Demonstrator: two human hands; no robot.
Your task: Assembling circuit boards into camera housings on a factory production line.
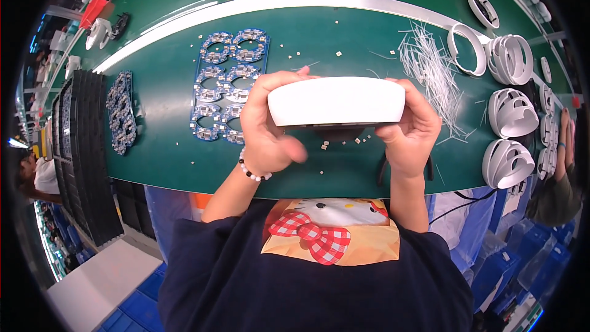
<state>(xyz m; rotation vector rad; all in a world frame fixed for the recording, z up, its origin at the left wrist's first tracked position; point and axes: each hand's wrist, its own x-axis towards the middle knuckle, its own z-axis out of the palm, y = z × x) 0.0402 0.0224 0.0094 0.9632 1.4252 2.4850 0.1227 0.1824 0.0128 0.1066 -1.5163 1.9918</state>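
Note:
A white curved plastic housing (pixel 337 101) is held up in front of me, over the near part of the green table. My left hand (pixel 264 126) grips its left end, the thumb lifted away from the lower edge. On the other end, my right hand (pixel 412 126) has its fingers around the rim and its thumb at the lower edge. The underside, where something dark shows, is mostly hidden. Small pale square pieces (pixel 326 146) lie on the table below it. Black curved handles (pixel 430 169) show in part beside my right wrist.
Left of my hands lies a panel of blue circuit boards (pixel 209 91), with a stack of boards (pixel 121 114) farther left. Black trays (pixel 86 154) stand at the left edge. Thin white strips (pixel 427 71) are heaped at right, near white ring-shaped housings (pixel 509 114). Another person's arm (pixel 562 144) shows far right.

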